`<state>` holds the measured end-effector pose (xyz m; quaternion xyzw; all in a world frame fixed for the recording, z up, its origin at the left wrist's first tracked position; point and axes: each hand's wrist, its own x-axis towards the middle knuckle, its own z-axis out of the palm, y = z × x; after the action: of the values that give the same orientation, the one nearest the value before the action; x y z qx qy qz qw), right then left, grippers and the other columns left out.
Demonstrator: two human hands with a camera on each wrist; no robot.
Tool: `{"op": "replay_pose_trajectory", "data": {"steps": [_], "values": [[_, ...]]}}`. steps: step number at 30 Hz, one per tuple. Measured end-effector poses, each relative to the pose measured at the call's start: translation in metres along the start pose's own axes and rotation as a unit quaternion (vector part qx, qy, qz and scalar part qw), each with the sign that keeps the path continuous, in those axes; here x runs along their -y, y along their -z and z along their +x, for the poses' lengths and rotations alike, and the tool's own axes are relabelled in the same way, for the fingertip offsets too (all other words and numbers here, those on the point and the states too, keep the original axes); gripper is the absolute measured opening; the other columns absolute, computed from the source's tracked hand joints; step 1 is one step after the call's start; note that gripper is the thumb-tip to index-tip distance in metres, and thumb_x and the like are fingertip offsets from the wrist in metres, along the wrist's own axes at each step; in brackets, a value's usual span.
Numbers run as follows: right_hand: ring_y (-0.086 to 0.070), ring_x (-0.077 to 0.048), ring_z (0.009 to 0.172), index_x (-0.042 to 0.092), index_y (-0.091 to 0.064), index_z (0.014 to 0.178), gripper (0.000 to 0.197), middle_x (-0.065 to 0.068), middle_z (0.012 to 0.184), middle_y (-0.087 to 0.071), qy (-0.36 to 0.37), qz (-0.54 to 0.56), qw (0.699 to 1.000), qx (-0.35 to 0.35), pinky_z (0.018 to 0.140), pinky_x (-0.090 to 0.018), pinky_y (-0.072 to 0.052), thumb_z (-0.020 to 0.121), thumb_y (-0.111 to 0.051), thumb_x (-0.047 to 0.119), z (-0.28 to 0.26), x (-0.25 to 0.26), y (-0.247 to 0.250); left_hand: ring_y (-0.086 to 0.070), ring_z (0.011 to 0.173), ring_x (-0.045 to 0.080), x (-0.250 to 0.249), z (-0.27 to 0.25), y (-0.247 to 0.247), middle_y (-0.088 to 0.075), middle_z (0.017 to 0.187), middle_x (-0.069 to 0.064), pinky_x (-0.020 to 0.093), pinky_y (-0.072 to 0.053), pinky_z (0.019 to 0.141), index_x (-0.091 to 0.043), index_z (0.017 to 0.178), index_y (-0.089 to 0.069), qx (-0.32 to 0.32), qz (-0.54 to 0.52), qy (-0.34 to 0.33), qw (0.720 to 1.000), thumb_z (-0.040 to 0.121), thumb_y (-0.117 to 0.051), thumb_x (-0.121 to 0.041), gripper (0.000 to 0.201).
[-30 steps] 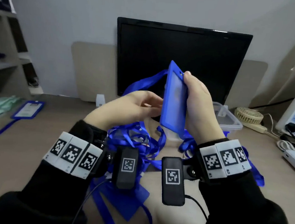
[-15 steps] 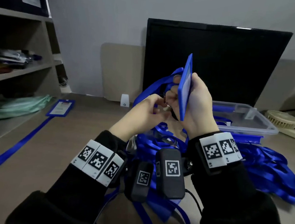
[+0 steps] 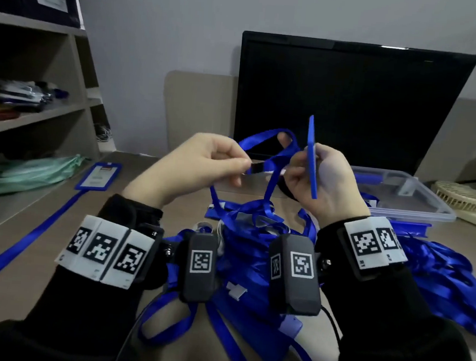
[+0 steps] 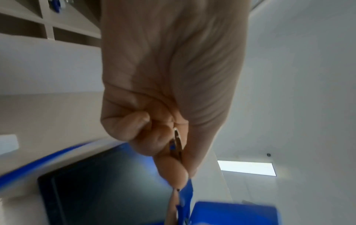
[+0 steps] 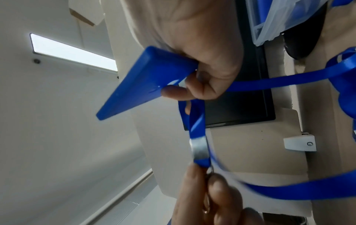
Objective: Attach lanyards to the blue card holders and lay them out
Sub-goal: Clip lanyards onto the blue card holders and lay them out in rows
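My right hand (image 3: 312, 172) grips a blue card holder (image 3: 311, 155), held upright and edge-on in front of the monitor; in the right wrist view the card holder (image 5: 146, 82) sits between thumb and fingers. My left hand (image 3: 232, 162) pinches the metal clip end (image 3: 256, 167) of a blue lanyard (image 3: 274, 143), a short way left of the holder. The clip (image 4: 177, 143) shows between the left thumb and forefinger. The lanyard's metal crimp (image 5: 199, 148) hangs between both hands, and its ribbon loops over my right fingers. A finished holder with lanyard (image 3: 99, 175) lies flat at the left.
A heap of loose blue lanyards (image 3: 256, 225) covers the desk below my hands and spreads right (image 3: 438, 272). More card holders (image 3: 260, 337) lie near the front edge. A clear plastic bin (image 3: 418, 207), a black monitor (image 3: 353, 104), a small fan (image 3: 460, 197) and shelves (image 3: 30, 104) surround the work area.
My head turned left, so the shelves came into view. The left hand drew the clip end leftward away from the holder, and the holder turned edge-on in my right hand.
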<state>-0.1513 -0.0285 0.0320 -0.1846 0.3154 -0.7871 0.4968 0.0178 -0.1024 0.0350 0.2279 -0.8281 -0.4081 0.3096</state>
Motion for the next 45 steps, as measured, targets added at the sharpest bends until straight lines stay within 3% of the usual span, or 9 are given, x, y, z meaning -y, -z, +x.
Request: {"op": "replay_pose_trajectory", "data": {"steps": [3,5,7,14,17,25,30,38,45], "values": [[-0.043,-0.003,0.031,0.010,-0.046,0.073,0.028,0.005,0.052,-0.060,-0.028,-0.014,0.999,-0.041,0.030,-0.014,-0.029,0.098,-0.032,0.012,0.006,0.000,0.008,-0.053,0.063,0.011,0.007,0.003,0.011,-0.065,0.060,-0.005,0.018,-0.040,0.058,-0.015,0.085,-0.067,-0.062,0.000,-0.017,0.998,0.091,-0.061,-0.018,0.009],[-0.041,-0.002,0.029,0.009,-0.047,0.072,0.030,-0.003,0.097,-0.073,-0.039,-0.082,0.994,-0.055,0.026,-0.014,-0.026,0.098,-0.035,0.015,0.009,-0.003,0.014,-0.054,0.067,0.019,0.013,0.004,0.014,-0.066,0.061,-0.003,0.026,-0.042,0.063,-0.016,0.082,-0.061,-0.102,-0.016,-0.019,0.994,0.089,-0.064,-0.018,0.008],[-0.042,-0.003,0.029,0.010,-0.052,0.075,0.031,-0.017,0.123,-0.063,-0.041,-0.164,0.983,-0.073,0.027,-0.014,-0.027,0.099,-0.039,0.025,0.013,-0.004,0.021,-0.056,0.067,0.020,0.018,0.006,0.016,-0.068,0.063,-0.001,0.030,-0.042,0.064,-0.016,0.079,-0.058,-0.136,-0.017,-0.022,0.990,0.086,-0.067,-0.019,0.012],[-0.040,-0.005,0.027,0.011,-0.047,0.098,0.019,0.000,0.055,-0.048,0.038,-0.146,0.975,-0.165,0.029,-0.015,-0.027,0.095,-0.048,0.030,0.025,0.000,0.040,-0.060,0.071,0.018,0.032,0.011,0.014,-0.069,0.072,0.004,0.031,-0.045,0.068,-0.018,0.080,-0.068,-0.160,-0.007,-0.004,0.987,0.085,-0.068,-0.016,0.006],[-0.037,-0.008,0.027,0.012,-0.042,0.086,0.009,0.001,0.039,-0.043,0.032,-0.133,0.980,-0.145,0.028,-0.015,-0.024,0.092,-0.040,0.019,0.023,-0.001,0.036,-0.056,0.068,0.013,0.037,0.012,0.013,-0.067,0.069,-0.001,0.025,-0.043,0.063,-0.020,0.083,-0.068,-0.139,0.014,0.013,0.990,0.088,-0.065,-0.017,0.006],[-0.063,-0.019,0.067,0.000,-0.044,0.125,0.052,-0.019,0.109,-0.062,0.019,-0.215,0.963,-0.160,0.039,-0.020,-0.046,0.083,-0.070,0.017,0.022,-0.017,0.030,-0.049,0.061,0.015,0.046,0.015,0.018,-0.061,0.066,-0.001,0.028,-0.040,0.061,-0.022,0.081,-0.063,-0.181,0.031,0.022,0.983,0.092,-0.057,-0.019,0.013],[-0.067,-0.017,0.051,0.004,-0.065,0.077,0.017,-0.009,0.066,-0.071,0.002,-0.221,0.971,-0.089,0.046,-0.024,-0.054,0.079,-0.076,0.016,0.015,-0.018,0.023,-0.047,0.060,0.012,0.049,0.021,0.020,-0.055,0.070,0.000,0.024,-0.043,0.059,-0.024,0.087,-0.059,-0.193,-0.012,0.047,0.980,0.098,-0.041,-0.012,0.024],[-0.068,-0.021,0.065,0.008,-0.062,0.101,0.026,-0.008,0.084,-0.071,-0.083,-0.324,0.942,-0.014,0.062,-0.034,-0.057,0.089,-0.064,0.031,0.019,-0.019,0.025,-0.052,0.052,0.005,0.049,0.018,0.022,-0.064,0.067,-0.001,0.018,-0.044,0.055,-0.022,0.087,-0.054,-0.180,-0.014,0.031,0.983,0.096,-0.048,-0.013,0.014],[-0.065,-0.019,0.078,0.013,-0.063,0.100,0.018,-0.006,0.093,-0.068,-0.046,-0.455,0.889,0.035,0.066,-0.032,-0.054,0.096,-0.053,0.028,0.012,-0.016,0.025,-0.050,0.045,0.003,0.043,0.015,0.013,-0.068,0.060,-0.001,0.018,-0.048,0.049,-0.012,0.088,-0.062,-0.131,-0.027,0.046,0.990,0.091,-0.060,-0.015,0.005]]}}
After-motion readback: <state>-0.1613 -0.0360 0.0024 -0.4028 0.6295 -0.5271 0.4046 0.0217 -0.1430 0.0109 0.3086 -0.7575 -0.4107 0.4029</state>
